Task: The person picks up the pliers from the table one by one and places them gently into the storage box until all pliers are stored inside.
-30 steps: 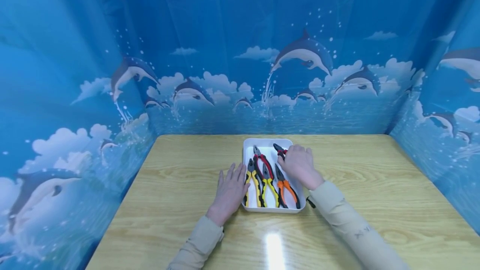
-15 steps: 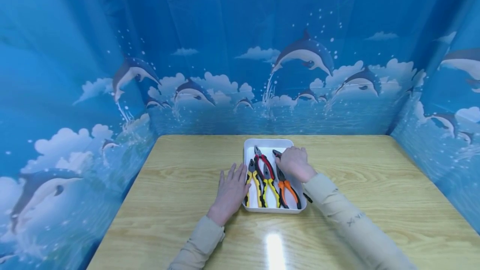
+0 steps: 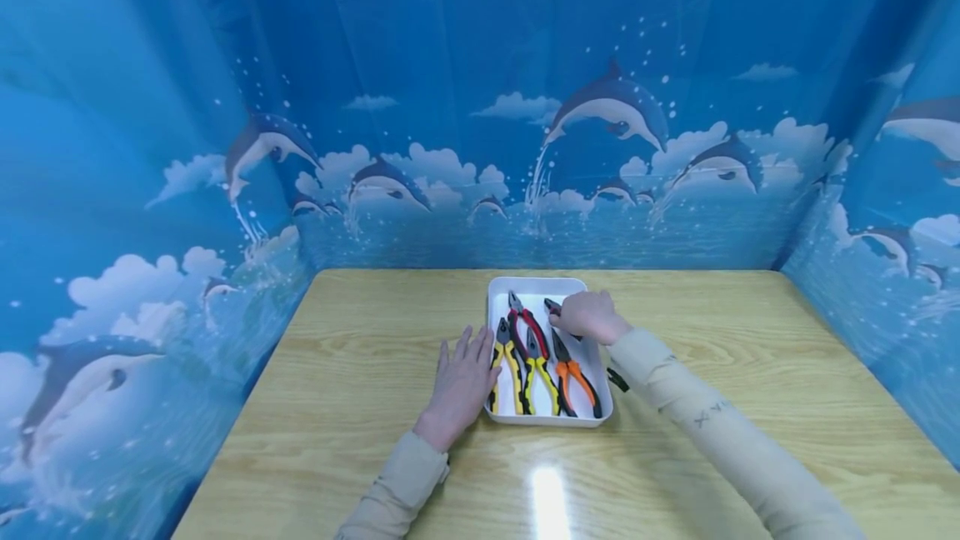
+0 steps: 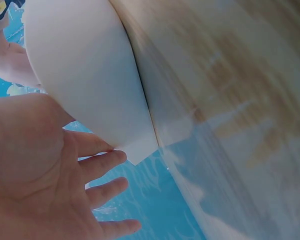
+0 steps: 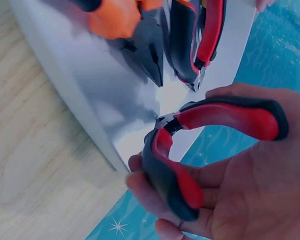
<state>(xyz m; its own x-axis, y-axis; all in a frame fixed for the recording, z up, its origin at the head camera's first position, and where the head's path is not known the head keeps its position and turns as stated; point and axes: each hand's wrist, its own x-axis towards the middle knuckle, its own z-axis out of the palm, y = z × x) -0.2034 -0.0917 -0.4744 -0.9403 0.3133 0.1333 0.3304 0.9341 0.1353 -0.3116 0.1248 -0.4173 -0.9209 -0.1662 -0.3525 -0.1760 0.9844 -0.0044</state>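
My right hand (image 3: 591,317) grips a pair of pliers with red and black handles (image 5: 230,119) over the far right of a white tray (image 3: 536,282). Its dark nose (image 3: 552,307) points to the far left, past the fingers. In the right wrist view the handles stand spread, the fingers curled round one of them. My left hand (image 3: 459,377) lies with fingers straight against the tray's left wall (image 4: 90,75). Inside the tray are red-handled pliers (image 3: 534,332), orange-handled pliers (image 3: 577,382) and two yellow-handled pliers, one on the left (image 3: 514,367) and one in the middle (image 3: 546,377).
The tray stands on a wood-grain table (image 3: 375,332), near its far edge. A blue curtain (image 3: 480,107) with dolphins hangs behind and at both sides. A small black piece (image 3: 618,379) shows beside the tray, under the right sleeve.
My right hand has come slightly nearer and left with the pliers over the tray, mostly in the first half second. The left hand and the other pliers stay put.
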